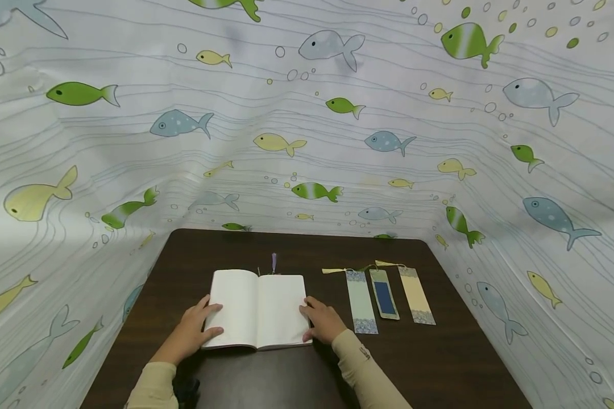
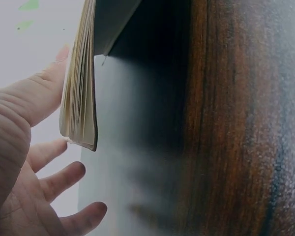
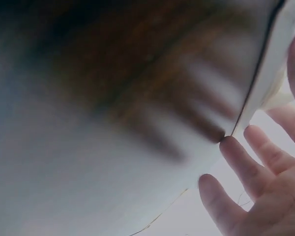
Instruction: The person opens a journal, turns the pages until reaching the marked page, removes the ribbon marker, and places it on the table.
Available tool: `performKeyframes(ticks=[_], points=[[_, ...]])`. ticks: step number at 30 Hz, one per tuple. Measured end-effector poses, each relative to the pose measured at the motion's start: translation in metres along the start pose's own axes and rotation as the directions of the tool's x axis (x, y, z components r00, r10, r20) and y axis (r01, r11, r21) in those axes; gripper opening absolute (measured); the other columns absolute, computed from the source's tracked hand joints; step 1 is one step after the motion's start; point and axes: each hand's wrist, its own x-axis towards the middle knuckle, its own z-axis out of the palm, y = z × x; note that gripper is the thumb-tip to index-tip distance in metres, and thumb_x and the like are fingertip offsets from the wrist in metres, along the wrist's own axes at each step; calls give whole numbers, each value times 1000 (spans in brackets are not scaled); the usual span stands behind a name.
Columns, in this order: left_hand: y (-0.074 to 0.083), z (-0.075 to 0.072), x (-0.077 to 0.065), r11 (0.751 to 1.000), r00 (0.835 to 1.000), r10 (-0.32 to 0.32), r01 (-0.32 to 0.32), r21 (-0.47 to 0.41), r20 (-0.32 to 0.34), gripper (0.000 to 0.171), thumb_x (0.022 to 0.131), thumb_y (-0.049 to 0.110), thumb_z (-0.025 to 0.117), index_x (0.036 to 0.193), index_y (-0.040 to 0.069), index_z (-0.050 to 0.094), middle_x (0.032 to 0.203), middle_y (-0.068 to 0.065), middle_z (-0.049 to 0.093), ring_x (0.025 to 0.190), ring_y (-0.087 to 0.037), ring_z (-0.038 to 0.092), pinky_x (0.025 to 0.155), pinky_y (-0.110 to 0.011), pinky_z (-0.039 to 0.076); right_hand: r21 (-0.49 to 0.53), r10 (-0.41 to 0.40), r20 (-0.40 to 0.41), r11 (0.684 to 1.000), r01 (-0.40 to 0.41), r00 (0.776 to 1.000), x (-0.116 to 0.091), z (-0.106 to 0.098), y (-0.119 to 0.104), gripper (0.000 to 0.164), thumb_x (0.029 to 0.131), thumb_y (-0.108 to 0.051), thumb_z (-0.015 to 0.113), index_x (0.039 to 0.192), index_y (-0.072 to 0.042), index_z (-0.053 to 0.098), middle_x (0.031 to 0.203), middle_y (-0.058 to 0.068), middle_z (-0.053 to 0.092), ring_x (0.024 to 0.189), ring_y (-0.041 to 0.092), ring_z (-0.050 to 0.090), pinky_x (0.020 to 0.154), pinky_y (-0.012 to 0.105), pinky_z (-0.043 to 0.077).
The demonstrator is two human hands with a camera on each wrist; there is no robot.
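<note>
An open notebook (image 1: 281, 309) with blank white pages lies on the dark table, a purple tassel (image 1: 273, 262) sticking out past its top edge. My left hand (image 1: 190, 326) rests at the notebook's left edge, thumb and a fingertip over the page. In the left wrist view, the stacked pages (image 2: 78, 88) stand beside the thumb, and the other fingers are spread loosely. At the opposite edge, my right hand (image 1: 326, 322) touches the page side with thumb and fingers. The right wrist view shows its fingers (image 3: 246, 167) extended near the cover's edge.
Right of the notebook lie a pale green bookmark (image 1: 361, 304), a slim item with a blue panel (image 1: 384, 297) and a cream bookmark (image 1: 417, 295), with tassels at their tops. A fish-patterned sheet (image 1: 307, 113) surrounds the brown table (image 1: 455, 363).
</note>
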Motion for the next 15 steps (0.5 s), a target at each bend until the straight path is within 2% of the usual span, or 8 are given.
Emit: performKeyframes(ticks=[4, 7, 11, 15], points=[[3, -2, 0, 1000, 1000, 7, -7, 14, -6, 59, 86, 31, 72, 135, 3, 54, 150, -35, 26, 130, -60, 28, 95, -72, 34, -9, 1, -93, 1000, -2, 996, 1, 1, -3, 71, 69, -47, 79, 129, -13, 62, 135, 14, 54, 118, 29, 57, 90, 49, 50], [6, -2, 0, 1000, 1000, 8, -8, 20, -9, 59, 86, 32, 71, 135, 3, 54, 149, -35, 26, 130, -60, 29, 94, -72, 34, -26, 26, -132, 999, -30, 991, 5, 5, -4, 82, 69, -51, 79, 135, -9, 55, 135, 16, 51, 120, 30, 54, 92, 49, 50], [7, -2, 1, 1000, 1000, 5, -4, 22, -11, 60, 86, 33, 71, 135, 3, 53, 150, -35, 26, 130, -59, 29, 95, -72, 34, -41, 92, -113, 994, -97, 989, 12, 13, -6, 100, 70, -59, 76, 146, -5, 39, 142, 14, 44, 128, 30, 45, 95, 50, 45], [7, -2, 0, 1000, 1000, 1, -1, 18, -8, 61, 87, 36, 70, 136, 4, 53, 150, -34, 26, 131, -58, 28, 95, -72, 33, 11, 106, -83, 994, -105, 991, 18, 15, -13, 102, 72, -61, 73, 148, -4, 33, 147, 13, 38, 133, 29, 36, 95, 52, 38]])
